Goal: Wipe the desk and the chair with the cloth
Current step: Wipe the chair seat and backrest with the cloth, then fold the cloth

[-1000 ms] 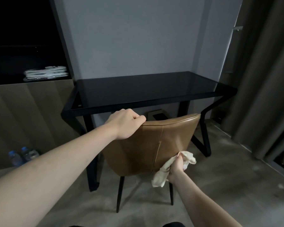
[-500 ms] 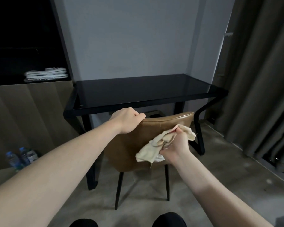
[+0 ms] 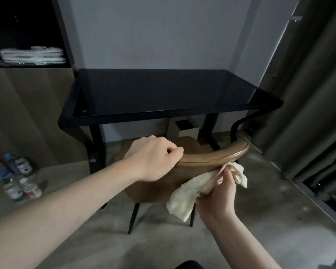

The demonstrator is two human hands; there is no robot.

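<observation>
Gripping the curved top edge of the tan leather-look chair (image 3: 211, 156) with the left hand (image 3: 153, 160), fingers curled over it. Pressing the crumpled cream cloth (image 3: 188, 197), bunched in the right hand (image 3: 217, 193), against the smooth backrest just under its right rim. Judging by this: wiping the chair back, next needing steady strokes along the padding. Waiting behind: the glossy black glass-topped desk (image 3: 163, 94).

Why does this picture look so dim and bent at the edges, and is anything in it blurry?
Head view: the room is dimly lit, with daylight only by the curtain; the wide lens bows the desk edges; the bottles and folded stack at the left are smeared, while the left hand on the chair and the right hand gripping the cloth stay fairly sharp.
</observation>
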